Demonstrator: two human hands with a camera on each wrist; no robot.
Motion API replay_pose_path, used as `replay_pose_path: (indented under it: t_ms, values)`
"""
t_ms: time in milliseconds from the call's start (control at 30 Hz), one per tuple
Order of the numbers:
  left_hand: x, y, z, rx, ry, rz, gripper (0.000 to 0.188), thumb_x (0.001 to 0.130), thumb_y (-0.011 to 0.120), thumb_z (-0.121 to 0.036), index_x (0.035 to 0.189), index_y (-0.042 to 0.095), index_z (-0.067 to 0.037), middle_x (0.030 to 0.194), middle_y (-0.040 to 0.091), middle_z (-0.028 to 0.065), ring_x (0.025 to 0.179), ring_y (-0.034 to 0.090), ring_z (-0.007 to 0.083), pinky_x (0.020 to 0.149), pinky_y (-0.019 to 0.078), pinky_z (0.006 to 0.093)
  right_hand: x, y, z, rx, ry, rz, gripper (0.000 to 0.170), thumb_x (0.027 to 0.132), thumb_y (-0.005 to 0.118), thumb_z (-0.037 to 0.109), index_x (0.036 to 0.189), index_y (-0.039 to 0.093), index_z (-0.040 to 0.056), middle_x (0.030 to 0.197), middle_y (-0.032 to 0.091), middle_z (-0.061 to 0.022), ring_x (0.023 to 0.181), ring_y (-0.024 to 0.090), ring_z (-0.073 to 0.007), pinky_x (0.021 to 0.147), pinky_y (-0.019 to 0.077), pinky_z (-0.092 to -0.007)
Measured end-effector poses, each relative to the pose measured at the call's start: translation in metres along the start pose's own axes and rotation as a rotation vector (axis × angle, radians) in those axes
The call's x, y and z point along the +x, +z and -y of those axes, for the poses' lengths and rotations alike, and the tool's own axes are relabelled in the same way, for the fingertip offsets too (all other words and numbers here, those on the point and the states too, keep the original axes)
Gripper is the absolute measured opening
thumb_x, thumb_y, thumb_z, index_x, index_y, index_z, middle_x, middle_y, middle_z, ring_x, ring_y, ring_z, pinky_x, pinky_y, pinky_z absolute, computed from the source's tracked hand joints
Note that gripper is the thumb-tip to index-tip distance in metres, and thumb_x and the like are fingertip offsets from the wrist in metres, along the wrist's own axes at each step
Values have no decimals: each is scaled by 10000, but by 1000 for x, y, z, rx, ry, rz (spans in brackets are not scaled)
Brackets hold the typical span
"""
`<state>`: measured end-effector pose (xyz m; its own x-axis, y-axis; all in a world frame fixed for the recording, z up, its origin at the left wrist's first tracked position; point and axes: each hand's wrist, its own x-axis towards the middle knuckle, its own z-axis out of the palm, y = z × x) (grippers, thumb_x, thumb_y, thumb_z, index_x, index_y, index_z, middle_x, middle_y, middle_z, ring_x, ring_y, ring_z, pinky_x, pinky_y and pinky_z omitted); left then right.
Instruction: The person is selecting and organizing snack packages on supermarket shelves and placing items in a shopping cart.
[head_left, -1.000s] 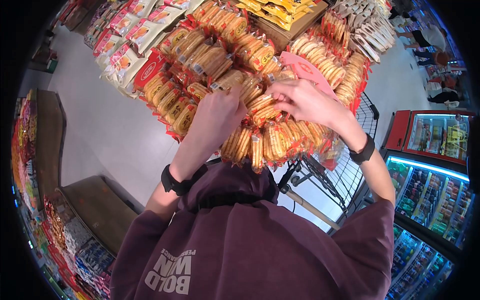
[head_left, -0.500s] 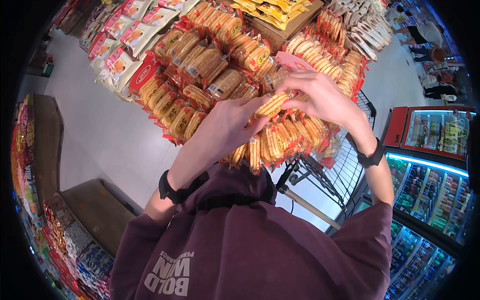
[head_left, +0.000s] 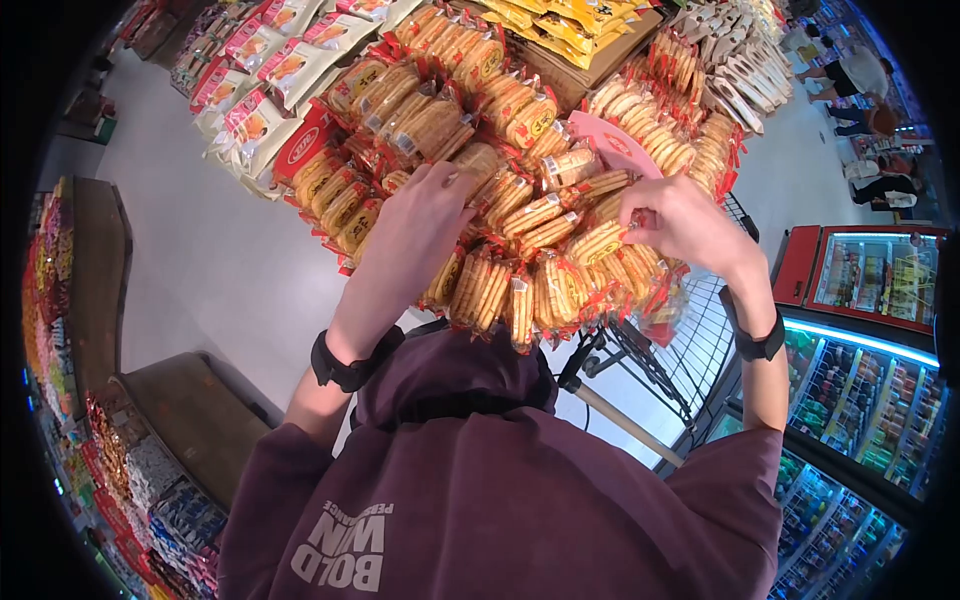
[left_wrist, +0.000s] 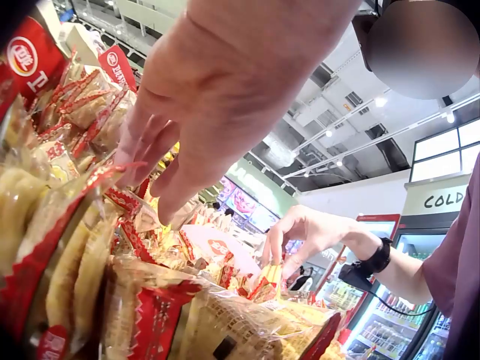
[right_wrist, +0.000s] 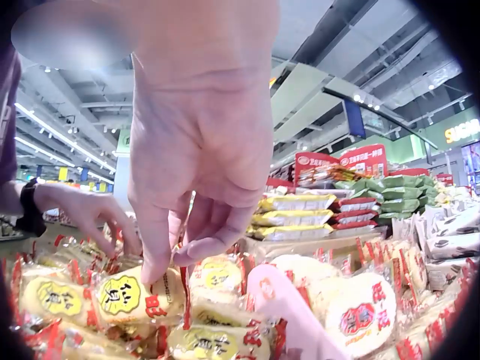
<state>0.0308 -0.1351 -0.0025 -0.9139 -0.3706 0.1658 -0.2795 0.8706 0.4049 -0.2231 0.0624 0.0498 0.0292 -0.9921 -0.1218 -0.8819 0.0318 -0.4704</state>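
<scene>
In the head view my right hand [head_left: 685, 220] pinches the end of a clear-and-red packet of rice crackers [head_left: 597, 242] on the right of the heap. The right wrist view shows thumb and fingers on the red wrapper edge of this rice cracker packet [right_wrist: 142, 295], which lies among others. My left hand [head_left: 420, 220] reaches over the left part of the heap, fingers bent loosely down onto the packets. Seen from the left wrist, its fingers [left_wrist: 169, 187] hang spread beside red-edged wrappers [left_wrist: 127, 202], gripping nothing visible. More cracker packets [head_left: 540, 220] lie between the hands.
A pink card [head_left: 615, 145] stands among the packets, and a red sign [head_left: 303, 147] is at the left. White-and-pink bags [head_left: 250, 125] and yellow packs [head_left: 570, 35] lie beyond. A wire cart [head_left: 690, 340] stands at the right, near lit drink fridges [head_left: 850, 390].
Half a second ago both hands were at one rice cracker packet in the middle. Now they are apart: the right has moved right to a packet there, the left back over the heap's left part.
</scene>
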Motion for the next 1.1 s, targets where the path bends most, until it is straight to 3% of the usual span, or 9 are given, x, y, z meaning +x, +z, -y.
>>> replay_pose_path:
  t_ms: [33,133,167,433,533,733,833,933,1100]
  values:
    - [2,2,1,1,-7,-7,331,889,711,-155,1185,632,-29,1202,631,136,1113,618,330,924,527,431,3,5,2,-60,76,86,206,752,787,6,880,626,-8,836,665,-141,793,639,-346,705,511,-411]
    - [7,9,4,127,-18,21,329,872,723,-151,1166,634,-33,1176,634,121,1122,609,318,916,532,422,8,21,-6,-107,-43,-37,218,754,773,-5,902,614,-22,874,666,-156,859,643,-357,752,521,-431]
    - [9,13,6,143,2,7,347,858,728,-138,1163,614,-17,1130,631,127,1087,605,324,898,538,423,10,23,-7,-101,1,36,233,758,766,-5,934,615,-28,985,667,-168,923,647,-366,808,533,-443]
    - [18,18,4,270,110,43,366,820,669,-48,1145,534,52,965,630,189,959,638,339,830,543,424,15,7,17,-52,68,0,287,839,752,103,1074,630,-9,1200,628,-185,1059,634,-394,896,538,-451]
    - [17,13,1,196,42,45,376,823,673,-55,1154,533,57,970,631,184,967,639,339,828,543,427,32,1,24,-146,-40,-121,305,842,734,104,1101,627,-15,1124,643,-166,1063,635,-384,927,526,-454]
    - [15,23,6,237,146,-13,397,838,685,-93,1178,539,49,959,634,188,945,650,358,826,542,434,113,7,33,-149,-367,-302,370,853,703,71,1198,584,12,1130,626,-152,1009,641,-389,829,544,-464]
    - [19,21,8,192,118,13,392,849,675,-95,1184,537,56,940,632,220,909,657,386,815,542,453,146,0,42,-122,-382,-265,433,831,713,83,1237,576,16,1213,619,-148,1054,642,-373,882,545,-455]
    - [22,11,3,45,-42,23,388,866,656,-88,1202,533,64,933,631,237,879,657,414,792,541,478,169,4,41,-133,-438,-215,450,800,727,59,1220,573,9,1169,623,-139,1003,650,-374,847,552,-451]
    - [17,18,11,-99,-64,-156,254,888,641,-87,1112,629,32,939,633,212,850,657,413,762,542,484,186,19,37,-173,-509,-224,414,775,737,47,1158,586,12,1114,617,-143,1001,646,-369,822,556,-439]
